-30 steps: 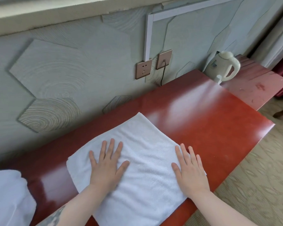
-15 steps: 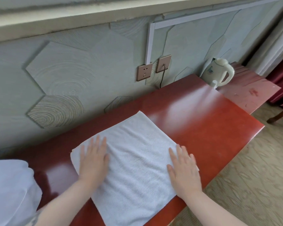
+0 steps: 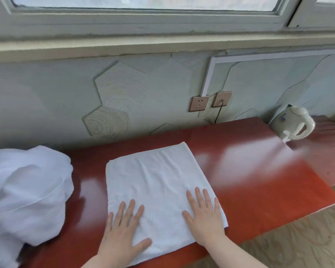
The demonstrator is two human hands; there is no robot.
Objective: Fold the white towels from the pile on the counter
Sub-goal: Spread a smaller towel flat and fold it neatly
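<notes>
The white square terry towel (image 3: 157, 182) lies flat on the glossy red wooden desk (image 3: 259, 182), with the heap of unfolded white towels (image 3: 27, 190) at its 9 o'clock. Both hands are spread, palms down on its near edge — the left hand (image 3: 124, 227) at 7 o'clock, the right hand (image 3: 205, 215) at 5 o'clock. The cloth looks soft, light and limp, and it may slide on the shiny top — pinching the near corners seems best.
</notes>
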